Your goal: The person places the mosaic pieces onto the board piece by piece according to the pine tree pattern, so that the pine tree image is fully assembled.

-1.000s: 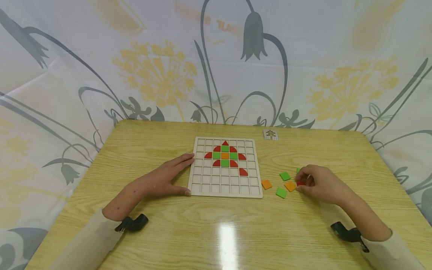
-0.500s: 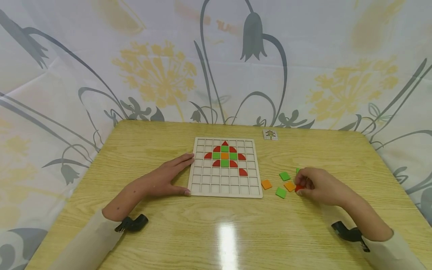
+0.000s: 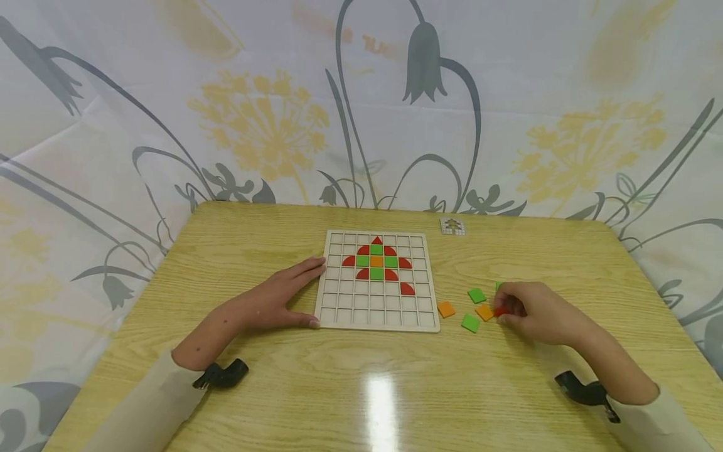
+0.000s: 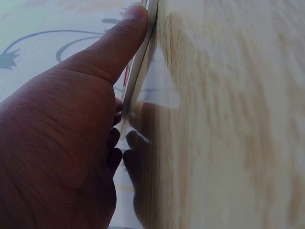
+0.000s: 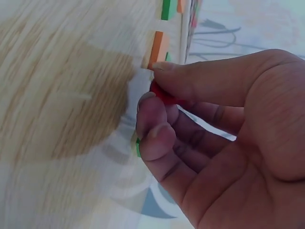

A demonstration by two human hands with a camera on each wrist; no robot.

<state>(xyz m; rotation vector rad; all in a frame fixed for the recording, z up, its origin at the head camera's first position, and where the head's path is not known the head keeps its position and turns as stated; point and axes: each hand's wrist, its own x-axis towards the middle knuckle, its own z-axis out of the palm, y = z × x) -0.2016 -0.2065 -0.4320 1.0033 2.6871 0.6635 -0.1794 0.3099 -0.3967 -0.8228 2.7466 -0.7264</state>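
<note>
A square wooden grid board point(image 3: 344, 301) lies on the table with red, green and orange pieces set in its upper cells. My left hand point(image 3: 277, 295) rests at the board's left edge, fingers straight, thumb at the lower corner; the left wrist view shows the thumb point(image 4: 119, 43) against the rim. To the right of the board, my right hand point(image 3: 533, 311) pinches a red piece point(image 5: 164, 94) between thumb and fingertips, just above the table. Its full outline is covered by the fingers. Beside this hand lie an orange tile point(image 3: 484, 312) and a green tile point(image 3: 477, 295).
Another orange tile point(image 3: 446, 309) and a green tile point(image 3: 471, 322) lie near the board's right edge. One more green tile point(image 3: 499, 286) is partly behind the right hand. A small pattern card point(image 3: 453, 226) lies toward the back. A flowered cloth point(image 3: 271, 125) hangs behind the table.
My right hand has shifted slightly toward me, and the red piece has turned within its fingers. The left hand and the board stay in place.
</note>
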